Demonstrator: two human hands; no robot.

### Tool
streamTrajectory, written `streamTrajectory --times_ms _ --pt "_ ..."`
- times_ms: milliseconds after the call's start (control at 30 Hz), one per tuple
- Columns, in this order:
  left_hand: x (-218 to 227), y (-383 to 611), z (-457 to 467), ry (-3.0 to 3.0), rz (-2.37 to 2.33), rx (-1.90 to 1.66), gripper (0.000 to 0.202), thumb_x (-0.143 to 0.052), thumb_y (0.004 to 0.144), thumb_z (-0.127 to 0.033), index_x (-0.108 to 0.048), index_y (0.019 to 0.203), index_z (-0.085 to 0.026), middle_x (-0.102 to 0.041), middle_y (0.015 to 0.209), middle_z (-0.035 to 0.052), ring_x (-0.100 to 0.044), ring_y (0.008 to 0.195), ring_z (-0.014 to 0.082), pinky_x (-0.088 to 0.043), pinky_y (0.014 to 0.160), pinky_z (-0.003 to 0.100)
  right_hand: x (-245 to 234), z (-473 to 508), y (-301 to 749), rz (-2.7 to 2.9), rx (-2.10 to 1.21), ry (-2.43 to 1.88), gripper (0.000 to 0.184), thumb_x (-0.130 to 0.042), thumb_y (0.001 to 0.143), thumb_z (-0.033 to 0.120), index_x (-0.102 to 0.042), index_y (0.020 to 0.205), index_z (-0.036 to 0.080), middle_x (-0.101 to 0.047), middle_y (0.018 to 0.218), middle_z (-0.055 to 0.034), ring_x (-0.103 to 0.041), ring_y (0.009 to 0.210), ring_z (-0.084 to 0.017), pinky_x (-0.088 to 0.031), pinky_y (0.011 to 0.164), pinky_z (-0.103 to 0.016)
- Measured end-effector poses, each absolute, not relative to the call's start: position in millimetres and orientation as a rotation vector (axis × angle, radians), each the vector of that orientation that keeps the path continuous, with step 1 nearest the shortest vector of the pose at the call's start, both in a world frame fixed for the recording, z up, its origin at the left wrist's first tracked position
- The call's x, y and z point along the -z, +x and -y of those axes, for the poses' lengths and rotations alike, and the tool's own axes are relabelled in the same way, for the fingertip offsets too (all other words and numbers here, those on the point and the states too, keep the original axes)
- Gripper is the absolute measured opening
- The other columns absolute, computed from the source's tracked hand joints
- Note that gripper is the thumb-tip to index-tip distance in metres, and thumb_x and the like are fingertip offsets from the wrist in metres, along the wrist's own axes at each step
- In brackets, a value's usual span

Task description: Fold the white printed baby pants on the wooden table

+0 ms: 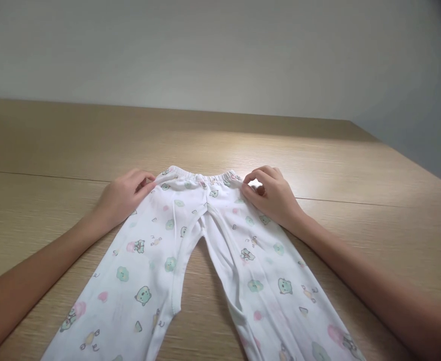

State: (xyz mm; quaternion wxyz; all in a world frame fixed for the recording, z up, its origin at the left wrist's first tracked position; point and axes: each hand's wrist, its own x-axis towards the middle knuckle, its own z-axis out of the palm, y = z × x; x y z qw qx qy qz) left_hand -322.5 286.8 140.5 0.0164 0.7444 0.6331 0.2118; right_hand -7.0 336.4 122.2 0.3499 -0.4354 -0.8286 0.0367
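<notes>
A pair of white children's pants [193, 200] lies spread flat, printed with green bears, clouds and pink shapes. Its gathered elastic waistband points away from me, and the legs run toward me past the lower edge of the view. At the left side, just below the waistband, my left hand [124, 193] pinches the cloth edge between thumb and fingers. My right hand [271, 190] does the same at the right side, its thumb and index finger meeting on the fabric. The crotch seam has some loose folds, and the inner right leg edge is rumpled.
The pants rest on a light wood-grain table [54, 140] with a thin seam [35, 174] running across it. A plain grey wall [205, 55] rises behind the far edge. The table's right edge slants toward me.
</notes>
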Motion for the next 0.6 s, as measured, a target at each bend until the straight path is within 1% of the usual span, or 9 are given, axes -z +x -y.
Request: streamTrajectory --times_ms 133,300,433,600 --pt "-139.7 -322.5 -286.9 2.295 -2.013 -0.652 0.020 -0.047 0.084 -0.038 -0.059 0.083 -0.022 -0.059 0.083 0.0000 -0.053 0.069 0.0137 -0.036 0.060 0.025 -123.9 -335.2 -7.3 2.152 -0.093 -1.155 0.008 -0.052 0.074 0.020 -0.047 0.068 0.019 -0.053 0.074 -0.0042 -0.043 0.074 -0.017 -0.038 0.060 -0.029" --pt "-139.6 -322.3 -286.7 2.311 -1.995 -0.648 0.020 -0.046 0.084 -0.036 -0.058 0.082 -0.021 -0.059 0.082 -0.0007 -0.052 0.068 0.0129 -0.035 0.059 0.024 -126.1 -334.9 -7.7 2.163 -0.144 -1.252 0.014 -0.054 0.072 0.022 -0.043 0.064 0.019 -0.048 0.063 -0.0021 -0.041 0.064 -0.015 -0.034 0.058 -0.028" --pt "-140.9 -321.5 -285.9 2.300 -2.016 -0.643 0.017 -0.045 0.084 -0.034 -0.056 0.082 -0.021 -0.059 0.080 -0.0016 -0.051 0.066 0.0123 -0.035 0.057 0.024 -126.6 -335.7 -7.4 2.159 -0.198 -1.278 0.015 -0.051 0.071 0.020 -0.040 0.062 0.018 -0.048 0.063 -0.0022 -0.041 0.064 -0.015 -0.034 0.057 -0.027" --pt "-141.5 -320.7 -285.8 2.308 -2.053 -0.614 0.015 -0.043 0.083 -0.030 -0.054 0.082 -0.020 -0.057 0.078 -0.0019 -0.050 0.062 0.0117 -0.033 0.056 0.023 -127.4 -337.2 -7.5 2.123 -0.239 -1.285 0.012 -0.048 0.070 0.018 -0.041 0.060 0.018 -0.049 0.064 -0.0030 -0.042 0.066 -0.015 -0.035 0.056 -0.028"
